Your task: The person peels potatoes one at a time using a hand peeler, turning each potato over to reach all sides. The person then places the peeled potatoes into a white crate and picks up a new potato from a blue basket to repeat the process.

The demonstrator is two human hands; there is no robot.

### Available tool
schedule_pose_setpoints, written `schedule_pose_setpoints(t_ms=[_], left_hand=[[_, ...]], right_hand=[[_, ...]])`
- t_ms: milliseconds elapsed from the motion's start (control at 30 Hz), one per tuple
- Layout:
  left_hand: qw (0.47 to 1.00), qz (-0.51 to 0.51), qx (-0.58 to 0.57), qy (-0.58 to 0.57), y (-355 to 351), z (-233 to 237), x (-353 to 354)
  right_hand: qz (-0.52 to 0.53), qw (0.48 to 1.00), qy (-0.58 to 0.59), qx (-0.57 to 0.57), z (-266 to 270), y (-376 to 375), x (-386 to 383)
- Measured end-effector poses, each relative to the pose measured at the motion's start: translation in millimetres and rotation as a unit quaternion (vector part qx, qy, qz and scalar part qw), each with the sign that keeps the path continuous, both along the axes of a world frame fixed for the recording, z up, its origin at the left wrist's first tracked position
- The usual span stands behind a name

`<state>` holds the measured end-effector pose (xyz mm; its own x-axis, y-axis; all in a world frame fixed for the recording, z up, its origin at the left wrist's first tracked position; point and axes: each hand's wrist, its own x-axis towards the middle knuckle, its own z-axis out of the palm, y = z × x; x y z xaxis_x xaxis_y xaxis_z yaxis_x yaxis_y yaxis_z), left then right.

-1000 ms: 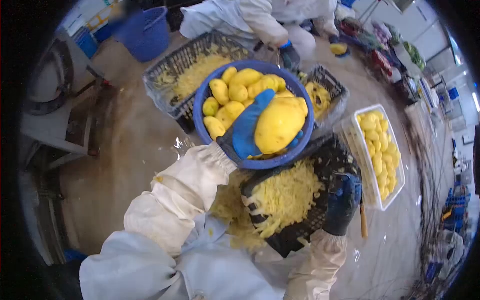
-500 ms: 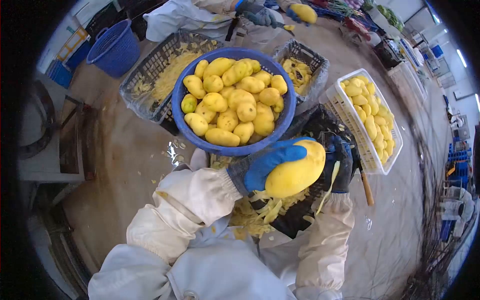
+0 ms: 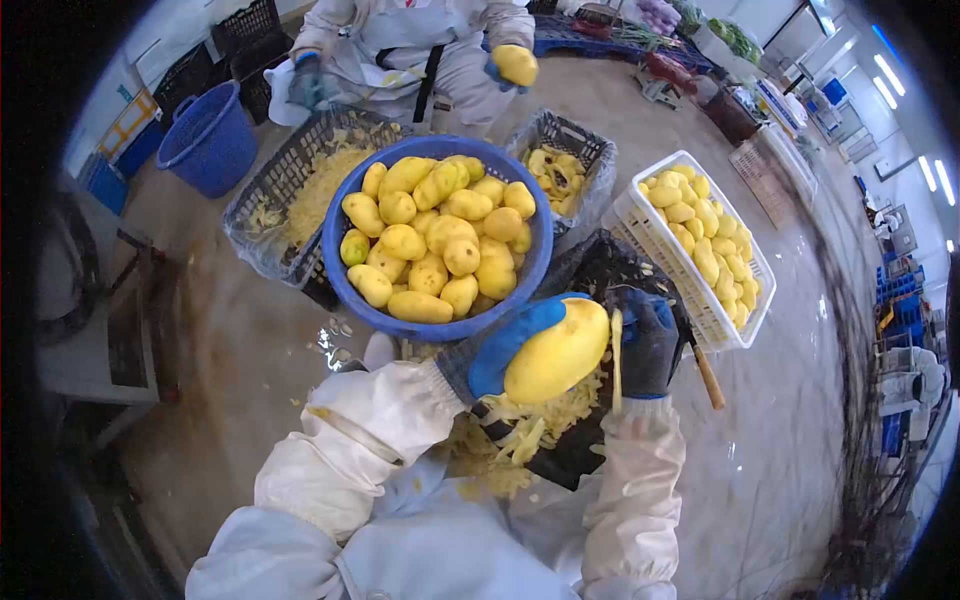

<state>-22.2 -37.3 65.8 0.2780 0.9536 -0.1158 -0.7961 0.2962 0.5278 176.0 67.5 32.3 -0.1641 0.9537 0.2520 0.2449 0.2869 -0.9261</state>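
A large, smooth yellow potato (image 3: 562, 350) rests in my left hand (image 3: 505, 350), whose blue-palmed glove wraps its left side. Just right of it, my right hand (image 3: 648, 345) in a dark glove is closed on what looks like a peeler (image 3: 708, 378); its wooden handle sticks out past the little-finger side, and its blade is hidden. A long strip of peel (image 3: 617, 355) hangs along the thumb side. Below both hands, peelings (image 3: 535, 425) lie heaped on black plastic. A blue tub (image 3: 338, 270) full of potatoes stands just beyond my left hand.
A white crate (image 3: 745, 335) of peeled potatoes stands to the right. Behind the tub are two dark plastic-lined crates, one with peelings (image 3: 325, 195), one with yellow pieces (image 3: 555, 175). A co-worker (image 3: 420, 50) sits opposite, holding a potato. A blue basket (image 3: 210, 140) stands far left.
The view has tilted up and shifted, showing more of the co-worker. My left hand has turned the potato slightly; the peel strip by my right hand now hangs straighter.
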Motion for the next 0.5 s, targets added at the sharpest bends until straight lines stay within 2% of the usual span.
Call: schedule_pose_setpoints(t_ms=[33,67,100,133,167,200,233,267,300,333,367,400,433,467,500], left_hand=[[0.999,-0.016,-0.016,-0.029,2.1,-5.8,0.1],[0.999,0.000,0.005,-0.039,7.5,-10.7,-2.0],[0.999,0.004,0.005,-0.039,10.7,-15.0,-3.9],[0.998,0.030,-0.004,-0.058,13.1,-4.7,-5.8],[0.995,0.056,-0.012,-0.078,16.6,1.1,-7.6],[0.991,0.042,0.034,-0.120,24.9,-6.7,-9.2],[0.991,0.047,0.035,-0.121,31.4,-23.4,-10.7],[0.989,0.038,0.022,-0.142,35.7,-44.4,-12.5],[0.986,0.028,0.006,-0.163,36.1,-56.7,-14.6],[0.986,-0.029,0.081,-0.141,35.6,-58.8,-18.5],[0.987,-0.030,0.076,-0.141,28.7,-46.0,-14.8],[0.978,0.060,0.179,0.093,19.1,-30.5,-9.4],[0.896,0.143,0.273,0.318,14.9,-21.0,-3.6],[0.892,0.202,0.307,0.263,31.1,-46.5,6.8],[0.894,0.197,0.307,0.261,34.8,-71.1,8.7]], right_hand=[[-0.034,0.980,-0.146,0.132,1.0,2.0,6.7],[-0.065,0.920,-0.287,0.259,-0.9,2.6,10.7],[-0.061,0.920,-0.286,0.260,-3.1,1.6,14.1],[-0.059,0.981,-0.131,0.130,16.9,-8.5,5.8],[-0.054,0.998,0.027,-0.009,32.8,-18.8,-1.4],[-0.028,0.964,-0.201,0.174,38.7,-29.6,-3.2],[-0.022,0.963,-0.201,0.176,37.1,-43.3,-8.9],[0.053,0.998,-0.008,0.031,32.8,-60.5,-17.5],[0.121,0.968,0.185,-0.119,27.4,-74.0,-26.5],[0.151,0.980,0.108,-0.067,21.5,-82.6,-35.3],[0.177,0.984,0.031,-0.013,16.4,-88.9,-40.3],[0.163,0.983,0.076,-0.048,16.0,-88.5,-43.0],[0.156,0.984,0.076,-0.051,19.6,-80.2,-40.0],[0.104,0.974,0.151,-0.134,25.9,-65.4,-32.4],[0.050,0.949,0.226,-0.214,30.6,-49.7,-24.7]])
